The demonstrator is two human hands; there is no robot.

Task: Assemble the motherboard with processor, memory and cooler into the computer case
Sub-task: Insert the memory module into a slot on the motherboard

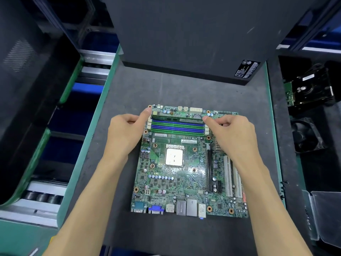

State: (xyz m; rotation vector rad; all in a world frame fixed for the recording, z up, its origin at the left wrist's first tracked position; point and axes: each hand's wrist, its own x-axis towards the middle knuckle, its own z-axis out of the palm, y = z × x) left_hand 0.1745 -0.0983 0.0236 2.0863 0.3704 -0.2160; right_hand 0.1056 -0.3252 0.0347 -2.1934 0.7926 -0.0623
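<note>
Seating the memory on the board
Both thumbs press the stick's [177, 118] ends, left hand [125, 130] and right hand [228, 132] fingers curled; it sits in the far slot, so push evenly until latches click

Both arms reach forward, hands level and apart.

The left hand [125, 133] and right hand [231, 134] each have the fingers curled toward the palm and the thumb stretched inward, thumb tips pressing down; bare forearms run back toward the body.
</note>
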